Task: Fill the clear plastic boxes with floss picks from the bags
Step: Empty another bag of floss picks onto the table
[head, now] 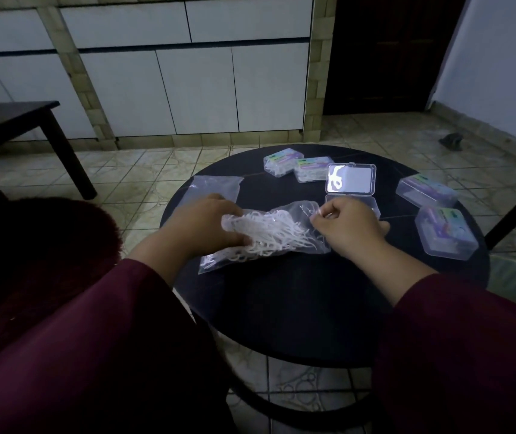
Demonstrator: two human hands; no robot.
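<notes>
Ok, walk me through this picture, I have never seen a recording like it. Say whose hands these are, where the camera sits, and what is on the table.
There is no machine: a person wears the camera on the head, looking down at their own hands. The left hand grips a clear bag of white floss picks; the right hand pinches at the bag's mouth. On the round black table lie an open clear box, four shut boxes with colourful labels, and an empty-looking bag.

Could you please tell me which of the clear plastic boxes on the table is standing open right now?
The open box in the middle, just beyond the right hand, with its lid raised. The four labelled boxes, two behind left and two right, are closed.
</notes>
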